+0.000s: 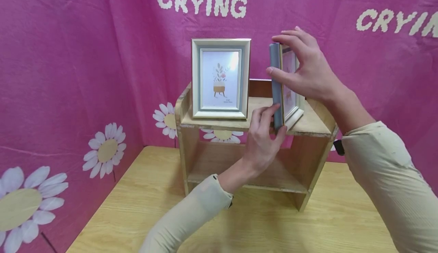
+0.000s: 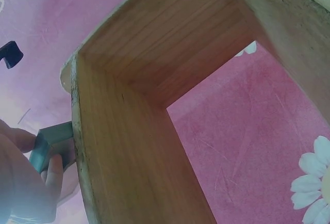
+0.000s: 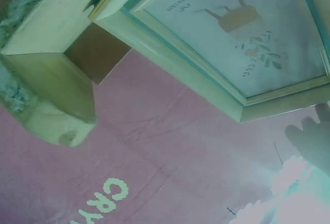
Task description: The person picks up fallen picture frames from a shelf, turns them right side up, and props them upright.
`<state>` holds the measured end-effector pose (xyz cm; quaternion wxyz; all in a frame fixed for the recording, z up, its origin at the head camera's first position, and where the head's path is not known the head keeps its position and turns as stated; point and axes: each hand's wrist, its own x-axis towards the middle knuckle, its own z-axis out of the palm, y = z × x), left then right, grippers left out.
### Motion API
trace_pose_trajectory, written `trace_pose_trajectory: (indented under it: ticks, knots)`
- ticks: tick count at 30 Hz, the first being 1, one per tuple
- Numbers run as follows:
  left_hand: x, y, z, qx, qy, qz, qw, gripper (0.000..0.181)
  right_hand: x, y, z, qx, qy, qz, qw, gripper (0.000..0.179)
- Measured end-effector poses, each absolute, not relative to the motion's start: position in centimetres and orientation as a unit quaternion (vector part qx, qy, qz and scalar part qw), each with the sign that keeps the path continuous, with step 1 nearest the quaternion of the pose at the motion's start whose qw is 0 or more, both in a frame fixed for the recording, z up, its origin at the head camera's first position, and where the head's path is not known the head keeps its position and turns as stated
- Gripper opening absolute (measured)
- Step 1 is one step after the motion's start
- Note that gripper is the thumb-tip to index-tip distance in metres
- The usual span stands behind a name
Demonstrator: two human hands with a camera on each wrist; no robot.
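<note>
Both hands hold a photo frame (image 1: 275, 89), turned nearly edge-on in the head view, over the right part of a wooden shelf's top (image 1: 261, 102). My right hand (image 1: 313, 66) grips its upper part, thumb across the blue-grey edge. Low down, my left hand (image 1: 261, 142) pinches the bottom corner between fingers and thumb. In the left wrist view, the left hand (image 2: 28, 182) shows at the frame's corner (image 2: 56, 133). The right wrist view shows the frame's front (image 3: 206, 33), with a potted-plant print. A second, matching photo frame (image 1: 220, 81) stands upright on the shelf's left side.
The small wooden shelf has raised sides (image 1: 183, 99) and a lower board (image 1: 219, 158). It stands on a light wood table (image 1: 154, 192). Pink cloth (image 1: 137, 36) with daisies and lettering hangs behind and to the left.
</note>
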<state>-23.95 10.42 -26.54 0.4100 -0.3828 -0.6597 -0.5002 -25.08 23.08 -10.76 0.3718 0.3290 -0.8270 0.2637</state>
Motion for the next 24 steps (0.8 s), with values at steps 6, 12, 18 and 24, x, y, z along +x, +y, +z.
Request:
trace_pose_trajectory:
  ticks: [6,12,18,24]
  knots:
    - [-24.3,10.0,-26.7,-0.386,-0.652,-0.491,0.429,0.046,-25.2,22.9,-10.6,0.342,-0.828,0.249,0.367,0.062]
    - [-25.2,8.2,-26.2,-0.372,-0.661,-0.494,0.425,0.043,-25.0,23.0,-10.5,0.341,-0.829,0.243,0.372,0.063]
    - [-25.9,7.2,-24.6,-0.413,-0.709,-0.505,0.269,0.055,-24.9,23.4,-10.5,0.339,-0.827,0.245,0.375,0.064]
    - [-26.3,7.2,-23.9,-0.432,-0.719,-0.495,0.226,0.045,-25.0,23.6,-10.6,0.35,-0.821,0.247,0.378,0.063]
